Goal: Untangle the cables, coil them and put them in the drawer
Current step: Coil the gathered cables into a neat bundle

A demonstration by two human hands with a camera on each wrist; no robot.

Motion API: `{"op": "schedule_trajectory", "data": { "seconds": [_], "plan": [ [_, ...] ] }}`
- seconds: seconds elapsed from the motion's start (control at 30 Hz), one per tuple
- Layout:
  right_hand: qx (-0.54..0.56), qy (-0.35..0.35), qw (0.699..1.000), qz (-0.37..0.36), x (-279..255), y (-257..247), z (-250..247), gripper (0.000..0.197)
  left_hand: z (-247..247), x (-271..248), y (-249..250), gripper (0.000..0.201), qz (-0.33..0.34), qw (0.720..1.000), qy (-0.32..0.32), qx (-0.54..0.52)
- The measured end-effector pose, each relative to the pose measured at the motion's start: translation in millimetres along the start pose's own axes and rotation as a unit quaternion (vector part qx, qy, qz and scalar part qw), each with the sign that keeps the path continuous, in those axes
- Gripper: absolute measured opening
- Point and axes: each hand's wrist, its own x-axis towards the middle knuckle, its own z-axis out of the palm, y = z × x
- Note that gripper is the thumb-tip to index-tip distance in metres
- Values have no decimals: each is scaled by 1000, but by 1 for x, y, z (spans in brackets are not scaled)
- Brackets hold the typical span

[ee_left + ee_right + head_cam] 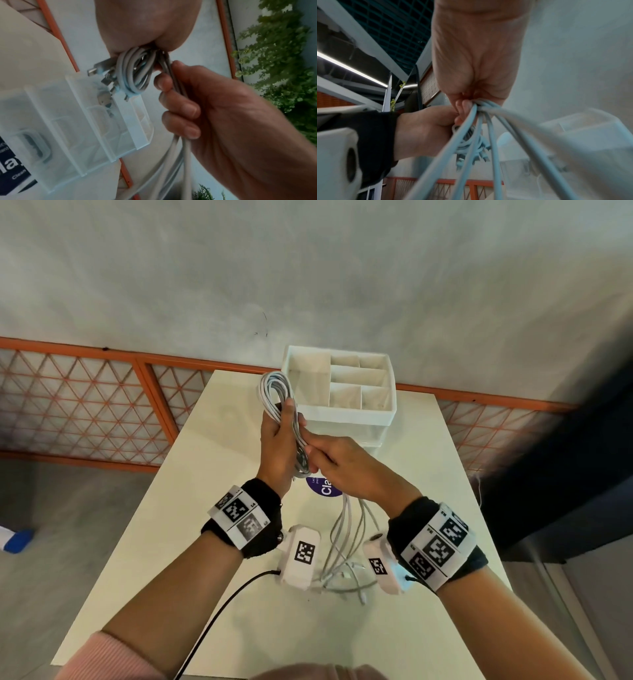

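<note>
Several grey cables [274, 392] are gathered into a coil gripped in the left hand [277, 446], fingers curled round the loops, held above the table [171, 525]. Just beside it, the right hand [346, 467] is closed round the loose strands [346, 529] that hang down to the table. Behind stands the drawer unit [342, 416], its drawer apparently not yet opened. Should the strands be pulled while crossed, the coil could be dragged loose, or plug ends [102, 75] snagged.
</note>
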Motion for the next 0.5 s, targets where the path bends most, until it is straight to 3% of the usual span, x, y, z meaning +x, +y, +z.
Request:
{"op": "schedule_trajectory", "data": {
  "seconds": [0.13, 0.27, 0.33, 0.4, 0.5],
  "plan": [
    [-51, -52, 997, 29, 2, -4, -7, 47, -2, 5, 4, 28, -56, 998, 14, -34],
    [11, -133, 989, 69, 3, 6, -6, 55, -2, 11, 6, 34, -3, 998, 56, -18],
    [58, -106, 991, 64, 0, 12, -5, 57, -5, 15, 7, 28, 16, 995, 96, -26],
    [120, -25, 991, 53, -2, 20, -5, 51, -9, 20, 9, 22, 12, 990, 133, -47],
    [158, 31, 986, 32, -2, 25, -1, 37, -10, 24, 4, 21, 11, 988, 142, -62]
  ]
}}
